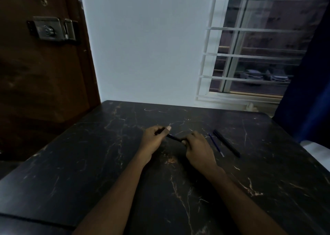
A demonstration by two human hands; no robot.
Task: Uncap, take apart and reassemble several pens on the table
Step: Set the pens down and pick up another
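Note:
A dark pen spans between both hands over the middle of the black marble table. My left hand grips its far end and my right hand grips its near end; most of the pen is hidden in the fists. To the right lie a thin blue refill and, beside it, a black pen, both flat on the table and apart from my hands.
A brown door with a metal lock stands at the left, a white wall behind the table, and a barred window at the right. A blue curtain hangs at the far right.

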